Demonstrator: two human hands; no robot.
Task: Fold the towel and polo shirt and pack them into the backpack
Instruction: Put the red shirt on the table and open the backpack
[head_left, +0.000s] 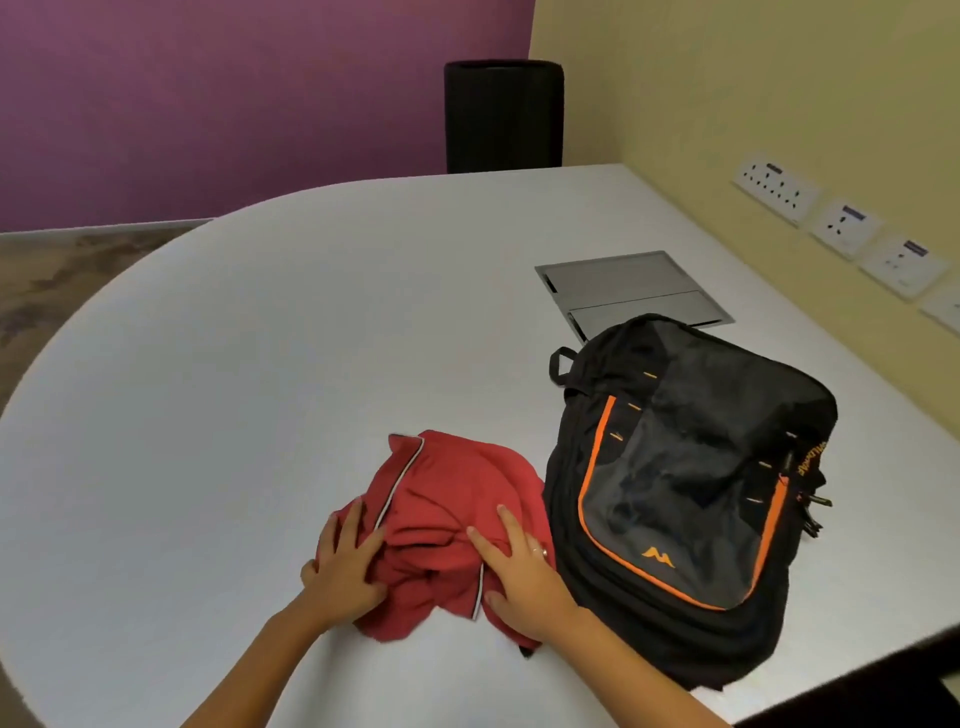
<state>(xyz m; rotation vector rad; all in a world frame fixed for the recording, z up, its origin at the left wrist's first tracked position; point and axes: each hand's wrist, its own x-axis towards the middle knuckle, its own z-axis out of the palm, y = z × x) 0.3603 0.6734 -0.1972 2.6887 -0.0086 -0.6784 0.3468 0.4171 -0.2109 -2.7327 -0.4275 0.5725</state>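
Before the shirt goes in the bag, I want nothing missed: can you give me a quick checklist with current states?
1. Polo shirt folded flat: not ok, bunched and creased.
2. Both hands on it: ok, left hand and right hand press it.
3. Backpack within reach: ok, right beside the shirt.
4. Backpack open: not ok, looks closed.
5. Towel located: cannot tell, none in view.

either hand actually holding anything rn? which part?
Nothing is lifted. Both hands rest on the red polo shirt bunched on the table: left hand on its left edge, right hand on its right side. Fingers mostly straight, pressing, not gripping.
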